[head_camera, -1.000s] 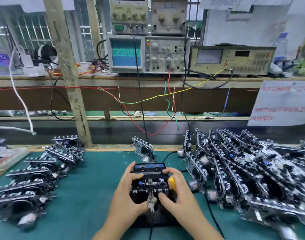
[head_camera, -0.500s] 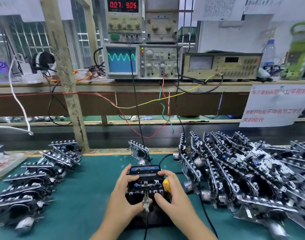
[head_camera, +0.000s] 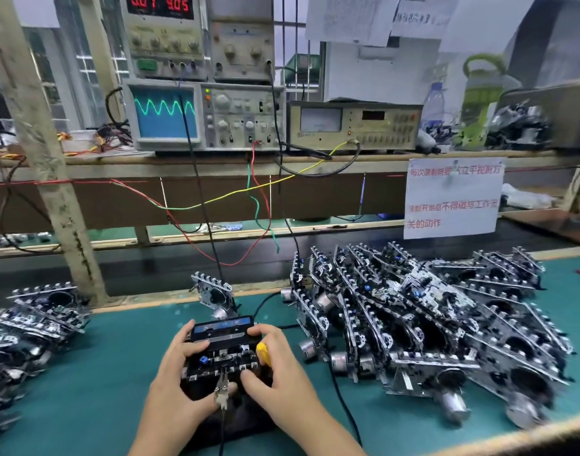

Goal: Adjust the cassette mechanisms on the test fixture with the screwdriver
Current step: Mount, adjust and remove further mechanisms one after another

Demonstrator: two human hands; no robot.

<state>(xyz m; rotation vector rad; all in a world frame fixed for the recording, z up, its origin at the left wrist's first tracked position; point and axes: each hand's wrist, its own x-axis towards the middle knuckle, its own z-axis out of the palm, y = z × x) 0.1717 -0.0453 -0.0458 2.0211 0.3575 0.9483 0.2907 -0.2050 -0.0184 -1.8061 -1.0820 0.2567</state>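
I see the black test fixture [head_camera: 221, 363] at the near middle of the green counter [head_camera: 101, 373], with a cassette [head_camera: 222, 328] on its far part. My left hand [head_camera: 180, 383] grips its left side, fingers curled. My right hand [head_camera: 278, 376] holds the yellow screwdriver [head_camera: 263, 353] against the right side. A big pile of cassette mechanisms [head_camera: 423, 330] lies to the right, and a smaller pile [head_camera: 35, 327] lies to the left.

an electronics assembly workshop: grey oscilloscope with green waveform [head_camera: 165, 113] (on a shelf), heaps of metal cassette mechanisms [head_camera: 423, 320] on the green-matted counter [head_camera: 111, 363].
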